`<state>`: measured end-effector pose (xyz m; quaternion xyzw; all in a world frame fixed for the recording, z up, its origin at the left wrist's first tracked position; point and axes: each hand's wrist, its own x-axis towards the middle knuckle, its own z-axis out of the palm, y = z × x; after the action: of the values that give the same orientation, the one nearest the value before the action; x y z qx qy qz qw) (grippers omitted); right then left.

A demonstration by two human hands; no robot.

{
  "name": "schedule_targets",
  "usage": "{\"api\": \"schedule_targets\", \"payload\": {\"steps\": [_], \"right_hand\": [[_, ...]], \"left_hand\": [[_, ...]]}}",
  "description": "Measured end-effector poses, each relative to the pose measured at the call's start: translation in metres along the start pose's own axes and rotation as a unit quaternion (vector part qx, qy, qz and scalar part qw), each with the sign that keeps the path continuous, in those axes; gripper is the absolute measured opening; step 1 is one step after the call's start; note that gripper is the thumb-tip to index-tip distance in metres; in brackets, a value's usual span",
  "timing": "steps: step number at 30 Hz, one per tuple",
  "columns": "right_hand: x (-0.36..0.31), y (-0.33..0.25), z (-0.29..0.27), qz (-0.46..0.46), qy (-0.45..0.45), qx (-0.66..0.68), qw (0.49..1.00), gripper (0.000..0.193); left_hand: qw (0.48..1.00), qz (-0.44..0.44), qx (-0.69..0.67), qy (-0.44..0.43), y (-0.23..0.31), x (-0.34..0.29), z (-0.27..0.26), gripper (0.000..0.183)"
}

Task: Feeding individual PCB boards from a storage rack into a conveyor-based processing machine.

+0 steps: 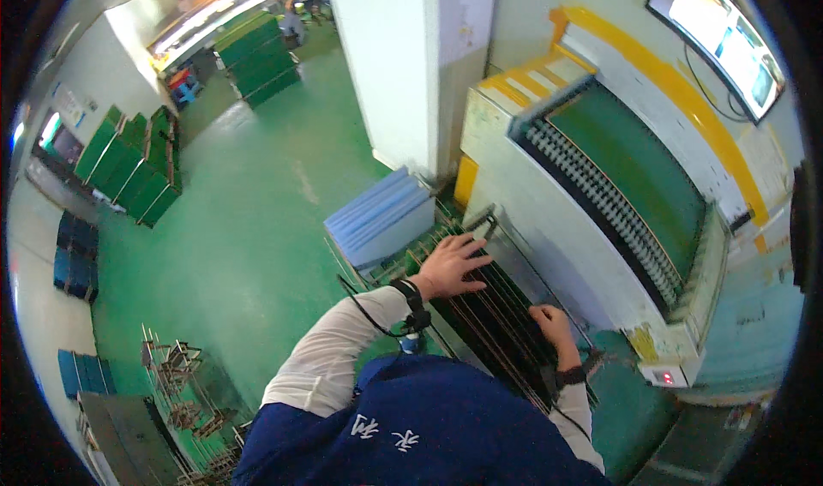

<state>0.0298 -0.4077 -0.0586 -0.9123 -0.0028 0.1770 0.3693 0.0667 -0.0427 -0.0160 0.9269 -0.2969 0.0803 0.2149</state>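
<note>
In front of me stands a rack of thin dark panels [490,313], set on edge with copper-coloured rims. Across the far end of their top edges lies my left hand [450,267], fingers spread. My right hand [553,327] is at the right side of the same rack, thumb and fingers curled together; whatever they pinch is too small to make out. Both wrists wear dark bands with a cable. Beyond the rack, to the right, a large green panel [630,165] with a copper-coloured edge lies on the roller conveyor [600,216] of a machine.
A block of light-blue slabs [381,216] stands just left of the rack, before a white pillar [390,66]. Green crates [133,169] and a green stack [257,57] stand farther off. Wire racks [184,392] are at lower left. A screen [724,36] hangs upper right.
</note>
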Motion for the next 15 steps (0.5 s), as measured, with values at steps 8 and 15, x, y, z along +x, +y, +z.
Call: {"api": "schedule_targets", "payload": {"steps": [8,15], "right_hand": [[-0.008,-0.012,0.001,-0.020,0.020,0.015,0.999,0.060],[-0.002,-0.011,-0.001,0.011,0.010,-0.018,1.000,0.060]], "left_hand": [[1.000,-0.011,-0.016,0.010,-0.002,-0.007,0.003,0.065],[1.000,-0.010,-0.007,-0.001,-0.001,-0.006,0.001,0.066]]}}
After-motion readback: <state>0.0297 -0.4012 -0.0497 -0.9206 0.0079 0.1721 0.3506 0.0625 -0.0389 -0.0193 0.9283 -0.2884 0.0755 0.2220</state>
